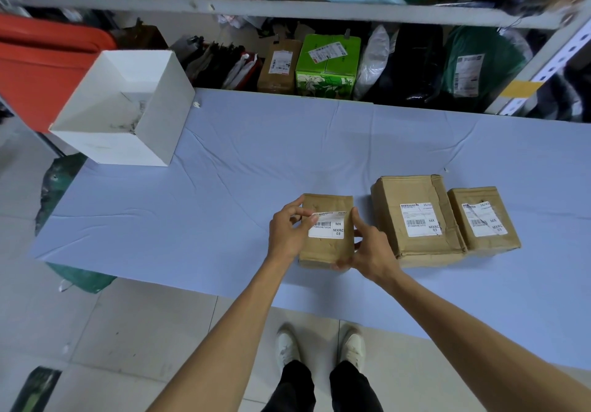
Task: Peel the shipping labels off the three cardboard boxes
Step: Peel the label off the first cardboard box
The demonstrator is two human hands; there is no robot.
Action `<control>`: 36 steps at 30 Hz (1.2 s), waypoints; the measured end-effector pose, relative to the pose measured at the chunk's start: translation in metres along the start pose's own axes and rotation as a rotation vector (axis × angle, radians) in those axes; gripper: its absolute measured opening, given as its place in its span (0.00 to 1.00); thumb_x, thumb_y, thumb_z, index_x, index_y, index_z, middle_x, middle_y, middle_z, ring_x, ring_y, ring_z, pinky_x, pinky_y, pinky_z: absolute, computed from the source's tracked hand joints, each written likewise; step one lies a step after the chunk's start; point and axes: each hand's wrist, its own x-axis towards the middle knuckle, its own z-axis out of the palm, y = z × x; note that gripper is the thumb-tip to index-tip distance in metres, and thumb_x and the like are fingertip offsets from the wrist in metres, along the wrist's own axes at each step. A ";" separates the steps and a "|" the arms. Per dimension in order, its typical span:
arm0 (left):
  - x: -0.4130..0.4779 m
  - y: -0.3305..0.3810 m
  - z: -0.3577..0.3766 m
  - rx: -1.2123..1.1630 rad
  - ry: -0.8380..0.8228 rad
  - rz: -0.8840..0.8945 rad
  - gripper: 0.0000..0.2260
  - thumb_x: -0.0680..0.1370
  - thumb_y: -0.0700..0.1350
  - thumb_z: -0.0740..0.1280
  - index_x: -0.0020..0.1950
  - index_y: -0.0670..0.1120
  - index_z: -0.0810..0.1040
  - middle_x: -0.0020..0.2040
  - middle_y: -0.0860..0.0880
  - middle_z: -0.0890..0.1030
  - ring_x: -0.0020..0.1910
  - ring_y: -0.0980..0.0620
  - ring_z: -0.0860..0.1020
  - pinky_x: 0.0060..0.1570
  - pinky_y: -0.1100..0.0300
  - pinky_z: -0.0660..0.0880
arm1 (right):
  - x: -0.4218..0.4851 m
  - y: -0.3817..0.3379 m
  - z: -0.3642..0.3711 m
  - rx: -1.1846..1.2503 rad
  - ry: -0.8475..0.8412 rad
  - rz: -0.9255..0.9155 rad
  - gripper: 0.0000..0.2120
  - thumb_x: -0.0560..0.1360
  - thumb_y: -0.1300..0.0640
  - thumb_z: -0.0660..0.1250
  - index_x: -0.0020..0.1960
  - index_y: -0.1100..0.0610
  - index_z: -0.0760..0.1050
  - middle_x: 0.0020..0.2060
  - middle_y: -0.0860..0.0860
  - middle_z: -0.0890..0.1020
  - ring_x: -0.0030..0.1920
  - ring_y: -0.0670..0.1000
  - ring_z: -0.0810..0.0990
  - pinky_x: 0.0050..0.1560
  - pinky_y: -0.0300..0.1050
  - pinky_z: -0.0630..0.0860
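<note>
Three brown cardboard boxes stand in a row on the blue cloth. The left box (323,250) carries a white shipping label (327,227) whose top left corner is lifted. My left hand (287,231) pinches that lifted corner. My right hand (367,248) grips the box's right side and front corner. The bigger middle box (415,194) has its label (420,219) stuck flat. On the right box (479,197) the label (484,219) is wrinkled, with a loose top edge.
A white open-topped box (128,104) stands at the cloth's far left corner. Shelves crammed with parcels and bags, among them a green carton (326,66), run along the far side. The blue cloth (192,213) lies on the floor, and my shoes (319,344) stand at its near edge.
</note>
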 end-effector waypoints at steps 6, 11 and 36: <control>-0.001 0.000 -0.001 0.008 0.003 0.013 0.05 0.74 0.40 0.72 0.39 0.48 0.81 0.69 0.52 0.75 0.58 0.49 0.78 0.55 0.62 0.76 | -0.001 0.000 -0.001 0.004 -0.004 0.002 0.60 0.57 0.65 0.82 0.78 0.53 0.49 0.52 0.45 0.77 0.39 0.41 0.79 0.31 0.26 0.74; 0.000 -0.001 0.000 0.026 0.022 0.028 0.02 0.74 0.40 0.72 0.43 0.42 0.81 0.68 0.54 0.75 0.59 0.47 0.78 0.52 0.66 0.76 | -0.002 -0.001 -0.001 0.038 0.017 -0.022 0.58 0.59 0.65 0.81 0.78 0.52 0.50 0.56 0.50 0.79 0.42 0.43 0.80 0.34 0.28 0.76; -0.006 0.001 0.001 -0.038 -0.032 0.087 0.07 0.74 0.36 0.70 0.39 0.47 0.79 0.71 0.54 0.72 0.67 0.51 0.72 0.52 0.77 0.72 | -0.006 -0.004 -0.003 -0.031 0.018 -0.017 0.61 0.62 0.67 0.79 0.78 0.47 0.40 0.51 0.49 0.78 0.49 0.54 0.81 0.46 0.42 0.80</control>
